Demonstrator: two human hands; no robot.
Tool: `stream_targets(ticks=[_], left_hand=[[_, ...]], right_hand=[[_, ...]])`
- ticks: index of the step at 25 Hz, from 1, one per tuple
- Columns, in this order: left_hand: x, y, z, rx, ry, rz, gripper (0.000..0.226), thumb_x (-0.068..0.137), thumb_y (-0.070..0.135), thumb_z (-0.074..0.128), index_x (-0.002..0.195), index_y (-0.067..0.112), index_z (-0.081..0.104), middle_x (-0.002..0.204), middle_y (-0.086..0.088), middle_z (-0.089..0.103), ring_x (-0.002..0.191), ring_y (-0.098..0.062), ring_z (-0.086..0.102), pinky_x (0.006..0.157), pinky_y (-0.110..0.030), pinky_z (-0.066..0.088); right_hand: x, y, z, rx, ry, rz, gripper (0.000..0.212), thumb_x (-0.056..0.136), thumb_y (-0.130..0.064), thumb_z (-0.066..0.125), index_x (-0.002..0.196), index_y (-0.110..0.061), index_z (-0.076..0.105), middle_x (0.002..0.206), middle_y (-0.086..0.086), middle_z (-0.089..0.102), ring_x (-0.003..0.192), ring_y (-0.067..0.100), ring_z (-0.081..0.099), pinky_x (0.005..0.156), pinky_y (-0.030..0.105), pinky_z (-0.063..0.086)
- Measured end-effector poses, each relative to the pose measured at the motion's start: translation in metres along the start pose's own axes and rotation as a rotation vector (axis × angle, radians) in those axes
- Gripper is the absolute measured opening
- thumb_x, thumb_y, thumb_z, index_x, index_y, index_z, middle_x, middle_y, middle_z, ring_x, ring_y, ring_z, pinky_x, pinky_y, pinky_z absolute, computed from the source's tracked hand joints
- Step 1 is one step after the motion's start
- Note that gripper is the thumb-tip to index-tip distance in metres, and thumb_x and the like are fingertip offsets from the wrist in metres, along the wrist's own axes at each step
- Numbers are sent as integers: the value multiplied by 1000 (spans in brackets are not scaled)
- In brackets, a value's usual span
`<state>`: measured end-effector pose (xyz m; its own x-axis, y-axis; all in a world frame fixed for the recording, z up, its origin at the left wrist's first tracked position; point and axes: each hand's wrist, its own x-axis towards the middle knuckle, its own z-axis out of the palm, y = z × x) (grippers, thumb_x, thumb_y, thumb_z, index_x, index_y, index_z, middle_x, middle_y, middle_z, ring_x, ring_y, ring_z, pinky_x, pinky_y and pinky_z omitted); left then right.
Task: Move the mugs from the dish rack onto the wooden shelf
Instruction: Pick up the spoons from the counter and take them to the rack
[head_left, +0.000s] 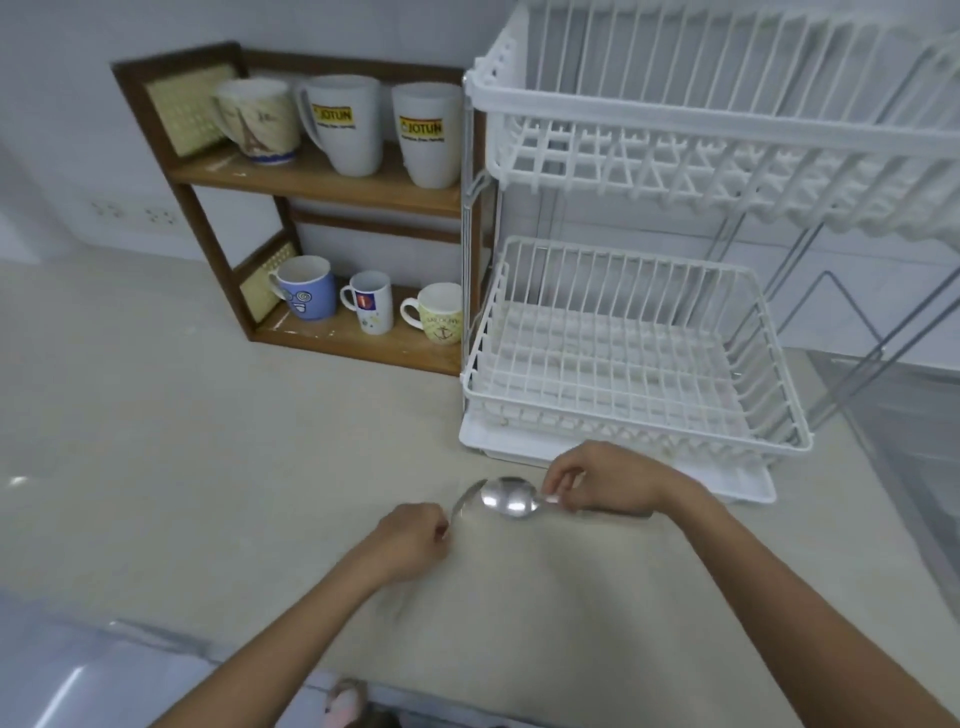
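Observation:
The wooden shelf (311, 182) stands at the back left with mugs on both boards. On top are an Eiffel Tower mug (257, 122) and two tall white JOTUN mugs (343, 124) (428, 135). Below sit a blue mug (306, 288), a small white mug (371, 301) and a cream anchor mug (439, 314). The white two-tier dish rack (639, 364) to the right holds no mugs. Over the counter in front of the rack, my left hand (410, 540) grips one metal spoon (465, 499) and my right hand (602, 483) grips another metal spoon (509, 498).
The beige countertop (182, 441) spreads out in front of the shelf. A white drip tray (748, 488) lies under the rack. A steel sink (914, 441) is at the right edge. Wall sockets (135, 213) sit at the back left.

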<state>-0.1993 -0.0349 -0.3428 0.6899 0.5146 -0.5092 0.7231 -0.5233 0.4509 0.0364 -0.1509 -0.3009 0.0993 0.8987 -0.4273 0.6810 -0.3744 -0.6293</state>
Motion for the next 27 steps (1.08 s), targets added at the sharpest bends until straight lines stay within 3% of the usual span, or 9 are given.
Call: stream_targets(ticks=[2,4,7,9,13,17,21,24,27], left_hand=[[-5,9,-27,-280,-174,114,18,91,22,58,89,5,61,69,-4,52,63,-14,54,61,-24,40],[-2,26,-55,-532,-217,169,20,90,22,64,96,4,66,62,7,51,53,-1,49,55,-16,46],[23,66,-95,-693,-77,228,23,89,20,65,105,3,67,65,12,63,53,3,55,54,-10,48],[49,93,-113,-776,60,221,22,88,19,66,104,4,68,70,6,64,55,1,57,53,-9,48],[111,128,-124,-833,259,98,17,90,10,63,102,-2,66,92,-10,63,66,-7,58,53,-9,53],[159,138,-111,-728,323,-19,10,91,7,61,82,5,60,90,-15,58,67,-13,58,60,-14,53],[188,136,-96,-686,345,-71,30,89,3,62,60,11,57,86,-16,58,67,-20,59,80,-35,57],[197,134,-90,-655,354,-109,29,88,5,64,62,15,56,86,-12,58,73,-22,59,86,-38,57],[201,133,-87,-629,379,-135,26,86,8,65,65,16,54,90,-12,59,78,-27,62,86,-40,57]], right_hand=[[-9,-2,-33,149,83,-35,16,74,-18,69,87,-27,74,80,-8,73,64,7,67,61,19,52],[-10,0,-63,276,240,-67,12,78,-19,74,86,-28,75,78,-9,75,59,5,63,53,17,48],[12,9,-97,480,544,-21,11,76,-15,79,78,-25,75,70,-6,75,60,5,65,50,11,46],[37,16,-107,586,639,69,12,74,-9,80,82,-16,74,66,0,71,55,7,63,45,13,47],[85,33,-106,659,687,202,19,73,-5,79,90,-7,71,67,5,68,55,13,63,44,18,48],[112,55,-101,660,702,275,13,72,-5,79,81,-13,72,71,12,70,55,17,65,51,24,52],[125,65,-99,551,675,218,17,73,-6,77,72,-22,69,74,6,72,65,19,70,59,30,59],[130,67,-98,422,682,192,13,75,-10,76,76,-22,71,79,3,72,77,22,71,72,36,61],[133,68,-94,325,693,179,10,77,-14,73,85,-19,72,83,0,71,79,18,67,78,33,57]])
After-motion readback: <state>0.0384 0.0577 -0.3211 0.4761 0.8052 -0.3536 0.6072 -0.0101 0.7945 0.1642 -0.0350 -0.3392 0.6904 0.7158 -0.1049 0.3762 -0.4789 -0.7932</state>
